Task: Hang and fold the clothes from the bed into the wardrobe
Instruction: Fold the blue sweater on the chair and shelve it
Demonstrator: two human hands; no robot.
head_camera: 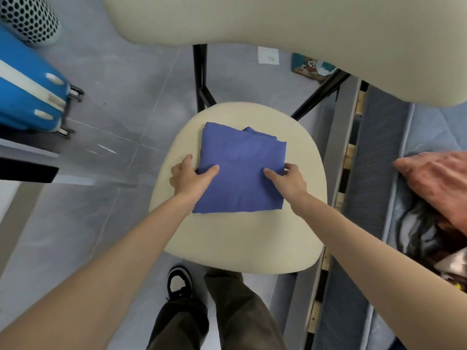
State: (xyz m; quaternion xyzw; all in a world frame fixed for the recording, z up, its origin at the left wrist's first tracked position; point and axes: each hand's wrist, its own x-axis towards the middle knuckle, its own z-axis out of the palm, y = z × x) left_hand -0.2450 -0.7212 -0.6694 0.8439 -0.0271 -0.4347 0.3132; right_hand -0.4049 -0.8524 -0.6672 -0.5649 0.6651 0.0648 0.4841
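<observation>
Forearms (131, 246) are stretched over the chair seat (227, 246), where the folded blue garment (240, 170) is clamped at its sides by fingers (211, 171) of the left hand (188, 178) and right hand (292, 180); other clothes (434, 183) are left on the bed (374, 152).

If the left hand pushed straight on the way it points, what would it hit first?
The left hand grips the folded blue cloth, so it meets that at once; beyond lies the cream chair seat, though depth is unclear.
</observation>
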